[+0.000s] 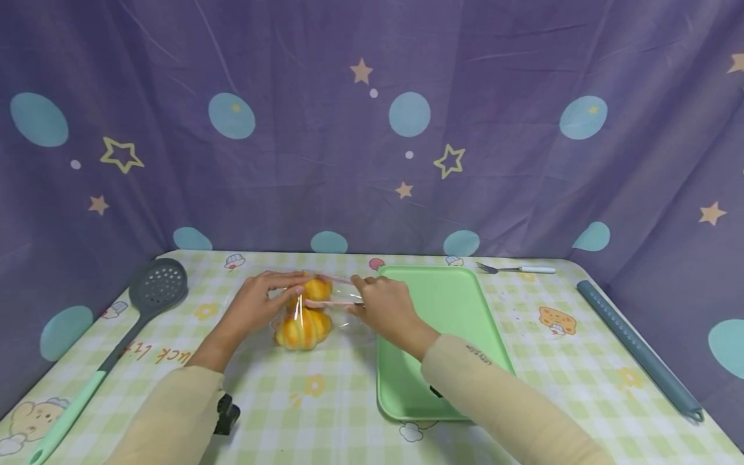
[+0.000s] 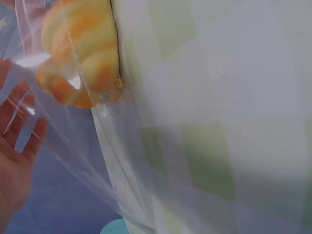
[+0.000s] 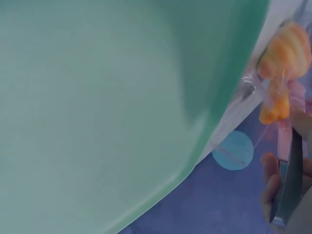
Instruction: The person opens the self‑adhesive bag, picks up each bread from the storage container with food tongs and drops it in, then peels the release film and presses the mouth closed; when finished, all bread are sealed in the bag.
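Note:
Two orange-yellow croissants (image 1: 303, 329) lie one behind the other inside a clear plastic bag (image 2: 78, 156), left of centre. My left hand (image 1: 259, 299) is over the bag's left side, thumb and forefinger holding the film near the far croissant. Its other fingers (image 2: 34, 139) are loosely extended behind the film. My right hand (image 1: 388, 309) grips tongs (image 3: 287, 185) with dark metal handles and pink tips. The tips reach leftward into the bag, beside the far croissant (image 1: 318, 289). In the right wrist view, the pink tips partly overlap both croissants.
A light green tray (image 1: 447, 310) lies under my right forearm. On the left is a grey slotted skimmer (image 1: 158, 284) with a mint handle. A fork (image 1: 514, 269) lies at the back right, and a long blue-grey bar (image 1: 636, 349) along the right edge. A purple curtain (image 1: 314, 129) stands behind.

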Available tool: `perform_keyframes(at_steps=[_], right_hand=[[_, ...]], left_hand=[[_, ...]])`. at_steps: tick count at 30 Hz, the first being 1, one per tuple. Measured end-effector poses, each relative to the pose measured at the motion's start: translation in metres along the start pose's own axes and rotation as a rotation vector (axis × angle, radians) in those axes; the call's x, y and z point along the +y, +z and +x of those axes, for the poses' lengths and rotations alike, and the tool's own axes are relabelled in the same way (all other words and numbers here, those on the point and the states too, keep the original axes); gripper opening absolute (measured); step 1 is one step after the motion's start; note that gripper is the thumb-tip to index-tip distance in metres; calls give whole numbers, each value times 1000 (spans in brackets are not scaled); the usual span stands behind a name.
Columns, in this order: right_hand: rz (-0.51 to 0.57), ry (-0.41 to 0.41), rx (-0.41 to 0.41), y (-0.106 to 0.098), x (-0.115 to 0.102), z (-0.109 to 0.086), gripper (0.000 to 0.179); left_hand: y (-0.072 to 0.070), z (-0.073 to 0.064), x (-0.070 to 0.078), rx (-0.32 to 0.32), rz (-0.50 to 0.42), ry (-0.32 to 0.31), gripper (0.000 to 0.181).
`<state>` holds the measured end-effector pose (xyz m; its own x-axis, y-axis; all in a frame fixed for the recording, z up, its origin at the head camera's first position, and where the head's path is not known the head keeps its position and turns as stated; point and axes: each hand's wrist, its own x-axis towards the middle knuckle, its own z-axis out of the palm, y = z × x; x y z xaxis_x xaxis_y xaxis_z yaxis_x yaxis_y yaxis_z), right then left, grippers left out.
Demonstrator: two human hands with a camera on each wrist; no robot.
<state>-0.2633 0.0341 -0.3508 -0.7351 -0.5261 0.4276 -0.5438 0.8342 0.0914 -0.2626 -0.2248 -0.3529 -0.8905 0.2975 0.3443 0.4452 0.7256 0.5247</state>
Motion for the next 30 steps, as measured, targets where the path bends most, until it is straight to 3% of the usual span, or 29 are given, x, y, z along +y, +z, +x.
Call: perform_keyframes(at_steps=[4,10,30], right_hand=[[70,31,-74,-3,7,-3,53],[145,38,-112,-13,20,-13,55],[179,90,-85,-55,63,-56,57]], left_hand=[[1,0,0,10,-1,-20,32],[2,0,0,17,-7,-7,30],[-3,-3,1,-4,-3,-31,30]])
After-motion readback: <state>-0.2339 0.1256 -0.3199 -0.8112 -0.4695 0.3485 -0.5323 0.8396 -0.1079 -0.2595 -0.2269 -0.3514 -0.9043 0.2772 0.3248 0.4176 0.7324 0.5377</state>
